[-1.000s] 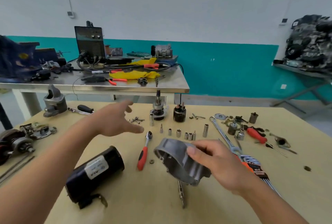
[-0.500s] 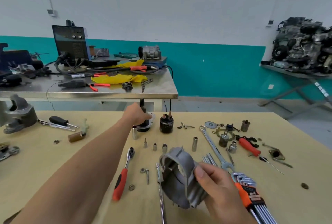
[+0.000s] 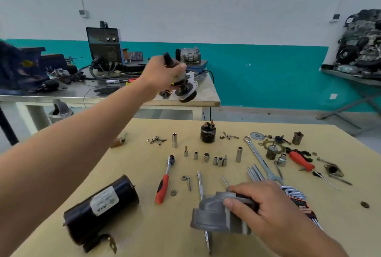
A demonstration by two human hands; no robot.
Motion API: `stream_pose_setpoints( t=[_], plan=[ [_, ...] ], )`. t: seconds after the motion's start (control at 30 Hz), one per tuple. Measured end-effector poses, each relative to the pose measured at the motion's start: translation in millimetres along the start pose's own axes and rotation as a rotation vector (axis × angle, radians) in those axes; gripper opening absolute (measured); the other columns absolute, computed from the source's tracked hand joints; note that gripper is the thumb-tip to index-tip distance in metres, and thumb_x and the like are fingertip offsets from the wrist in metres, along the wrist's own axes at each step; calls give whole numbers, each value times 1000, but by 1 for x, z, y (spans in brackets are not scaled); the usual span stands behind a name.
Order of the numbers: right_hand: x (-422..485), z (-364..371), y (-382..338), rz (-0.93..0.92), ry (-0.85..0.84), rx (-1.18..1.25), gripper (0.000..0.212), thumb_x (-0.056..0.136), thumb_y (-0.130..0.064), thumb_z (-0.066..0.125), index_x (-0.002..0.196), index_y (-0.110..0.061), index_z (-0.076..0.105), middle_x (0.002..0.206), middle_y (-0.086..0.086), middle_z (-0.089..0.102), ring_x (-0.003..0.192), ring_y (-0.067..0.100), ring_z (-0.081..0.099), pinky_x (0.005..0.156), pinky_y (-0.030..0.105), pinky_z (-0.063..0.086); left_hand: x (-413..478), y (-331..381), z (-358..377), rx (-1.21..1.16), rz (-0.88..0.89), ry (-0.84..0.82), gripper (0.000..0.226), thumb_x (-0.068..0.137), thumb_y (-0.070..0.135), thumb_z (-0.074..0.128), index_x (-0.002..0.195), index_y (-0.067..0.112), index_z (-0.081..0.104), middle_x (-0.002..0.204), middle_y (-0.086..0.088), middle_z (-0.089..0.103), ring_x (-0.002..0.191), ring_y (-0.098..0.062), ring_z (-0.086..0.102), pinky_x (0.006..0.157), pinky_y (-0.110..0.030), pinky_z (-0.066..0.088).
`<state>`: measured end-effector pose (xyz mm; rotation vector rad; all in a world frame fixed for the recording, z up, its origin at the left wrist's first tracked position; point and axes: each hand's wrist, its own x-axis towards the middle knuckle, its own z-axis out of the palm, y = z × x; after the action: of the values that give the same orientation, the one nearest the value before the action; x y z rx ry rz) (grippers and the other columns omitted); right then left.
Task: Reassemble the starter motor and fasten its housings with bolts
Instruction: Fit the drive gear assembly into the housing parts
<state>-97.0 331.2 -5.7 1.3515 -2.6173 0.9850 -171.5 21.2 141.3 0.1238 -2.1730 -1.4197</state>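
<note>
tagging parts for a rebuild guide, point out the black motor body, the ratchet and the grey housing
black motor body [image 3: 105,201], head view, on its white label
ratchet [image 3: 162,188], head view, on its red handle
grey housing [image 3: 208,216], head view, on its bare domed side

A pale wooden worktop [image 3: 156,234] carries a red-handled ratchet [image 3: 164,182], a loose row of small sockets [image 3: 220,161], a long combination spanner [image 3: 259,157] lying at an angle, a red-handled screwdriver [image 3: 301,160] and, near the right edge, a fanned set of hex keys [image 3: 296,199] in an orange-and-black holder. Behind it stands a steel table [image 3: 208,95] with a dark welding machine [image 3: 104,47] trailing black cables, a silvery unit [image 3: 189,55] on a blue base and a scatter of tools. The wall has a teal band [image 3: 268,75] under white, and at far right a shelf holds a dark heap of engine parts [image 3: 362,42].
</note>
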Motion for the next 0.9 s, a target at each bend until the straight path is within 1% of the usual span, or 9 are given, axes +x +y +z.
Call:
stream_pose_setpoints(
  t=[0.1, 0.27, 0.33, 0.4, 0.5, 0.63, 0.7, 0.8, 0.9],
  plan=[
    [-5, 3, -11, 4, 20, -56, 62, 85, -78, 30, 75, -23, 58, 70, -6, 57, 68, 13, 52, 60, 28, 40, -41, 2, -20, -195, -45, -5, 11, 98, 25, 61, 100, 15, 66, 106, -9, 69, 102, -25, 70, 81, -39, 62],
    [-22, 17, -26, 8, 8, -266, 73, 79, -87, 8, 80, -34, 57, 73, -18, 56, 77, 2, 47, 72, 17, 32, -121, -24, -46, -355, -127, -11, 28, 90, 31, 65, 105, 7, 64, 95, -5, 76, 93, -21, 75, 72, -31, 61],
    [-31, 25, -31, -70, 99, -349, 71, 89, -79, 13, 82, -34, 66, 75, -20, 64, 72, 3, 53, 70, 13, 33, -151, -36, -55, -290, -108, -42, 32, 84, 35, 67, 106, 12, 68, 101, -6, 74, 94, -20, 74, 73, -28, 61],
    [-35, 34, -37, -165, 237, -434, 57, 96, -67, 29, 81, -30, 70, 73, -20, 66, 65, 3, 56, 65, 12, 34, -175, -46, -61, -159, -78, -85, 23, 83, 38, 68, 99, 24, 73, 98, -1, 74, 95, -19, 73, 75, -29, 61],
    [-30, 53, -46, -295, 289, -430, 40, 93, -56, 48, 82, -25, 71, 75, -17, 67, 66, 4, 57, 73, 26, 45, -203, -54, -63, -1, -69, -154, 19, 82, 44, 68, 96, 32, 72, 94, 6, 72, 95, -18, 72, 77, -35, 62],
    [-14, 77, -63, -462, 241, -576, 44, 94, -57, 48, 80, -23, 71, 71, -13, 66, 66, 8, 59, 77, 29, 44, -227, -55, -59, 136, 4, -101, 19, 84, 50, 68, 98, 36, 69, 88, 10, 69, 87, -13, 68, 78, -40, 61],
    [-7, 84, -67, -520, 200, -614, 45, 95, -58, 46, 80, -24, 71, 71, -13, 66, 66, 8, 60, 77, 28, 41, -236, -53, -58, 122, 31, -95, 18, 87, 51, 68, 98, 37, 68, 90, 9, 70, 84, -9, 67, 75, -34, 61],
    [1, 84, -65, -520, 157, -629, 42, 95, -59, 45, 85, -28, 71, 75, -17, 68, 69, 4, 60, 77, 25, 46, -246, -53, -53, 86, 55, -122, 16, 84, 46, 66, 95, 34, 68, 84, 8, 69, 77, -2, 63, 71, -17, 52],
    [-3, 79, -53, -469, 115, -629, 41, 95, -60, 45, 87, -29, 69, 73, -17, 67, 65, 4, 60, 75, 28, 53, -250, -56, -48, 86, 71, -152, 20, 91, 43, 66, 96, 24, 67, 89, -1, 70, 81, -13, 63, 72, -21, 51]
  ],
)
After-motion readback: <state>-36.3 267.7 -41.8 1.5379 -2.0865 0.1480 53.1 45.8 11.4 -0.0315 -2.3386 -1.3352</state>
